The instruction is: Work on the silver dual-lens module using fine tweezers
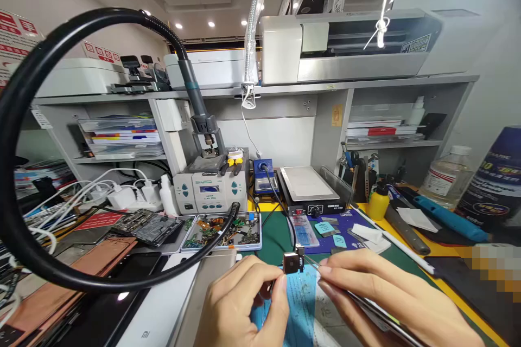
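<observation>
Between the thumb and index finger of my left hand [244, 303] is a small square phone camera module [290, 263] with a dark face and bright metal edges. It is held up over the work mat. A short black connector piece [300, 258] stands at its right side. My right hand [394, 293] grips slim metal tweezers [380, 319], whose thin tips point left toward that connector piece. Whether the tips touch it I cannot tell. Below the hands lies a blue printed sheet [300, 303], partly covered by them.
A tray [260, 230] of small circuit boards sits left of centre, before a hot air station [211, 187]. Its thick black hose [12, 173] loops across the left. A flat heating plate [309, 184] stands behind. Phones [158, 303] lie at left; a yellow bottle [378, 203] stands right.
</observation>
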Available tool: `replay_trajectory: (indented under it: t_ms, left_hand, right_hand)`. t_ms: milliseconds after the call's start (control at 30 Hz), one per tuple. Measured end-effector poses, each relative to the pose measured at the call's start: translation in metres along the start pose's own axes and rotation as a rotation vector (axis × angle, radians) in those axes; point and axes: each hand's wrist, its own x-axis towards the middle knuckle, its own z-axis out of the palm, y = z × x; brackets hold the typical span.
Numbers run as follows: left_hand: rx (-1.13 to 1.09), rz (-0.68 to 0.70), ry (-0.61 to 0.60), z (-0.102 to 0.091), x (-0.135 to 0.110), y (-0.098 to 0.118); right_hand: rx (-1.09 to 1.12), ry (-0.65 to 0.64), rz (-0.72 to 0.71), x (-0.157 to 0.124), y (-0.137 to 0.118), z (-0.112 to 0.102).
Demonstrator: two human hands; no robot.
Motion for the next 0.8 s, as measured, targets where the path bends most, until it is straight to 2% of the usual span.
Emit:
replay_trajectory:
  t_ms: [100,367,433,600,633,700,767,800]
  left_hand:
    - [-0.014,-0.029,-0.003,-0.001,0.002,-0.001]
    - [0.016,-0.029,0.018,0.001,0.004,-0.007]
    - [0.018,-0.034,0.015,0.001,0.005,-0.008]
    - [-0.018,-0.047,0.006,-0.003,0.009,-0.004]
    - [-0.027,-0.05,-0.003,-0.004,0.009,-0.003]
    - [-0.053,-0.046,-0.02,-0.005,0.01,-0.001]
    - [-0.083,-0.026,-0.026,-0.005,0.009,0.0]
    - [-0.093,-0.008,-0.026,-0.005,0.009,0.001]
  right_hand:
    - [0.007,0.0,0.005,0.0,0.001,0.002]
    - [0.179,0.096,0.142,0.005,-0.01,0.001]
    - [0.236,0.123,0.22,0.007,-0.012,-0.001]
    - [0.346,0.216,0.533,0.004,-0.008,0.005]
    - [0.328,0.202,0.575,0.003,-0.007,0.008]
    - [0.25,0.073,0.571,0.0,-0.004,0.013]
    - [0.131,-0.021,0.466,-0.002,-0.003,0.017]
    - [0.078,-0.027,0.401,-0.004,-0.002,0.019]
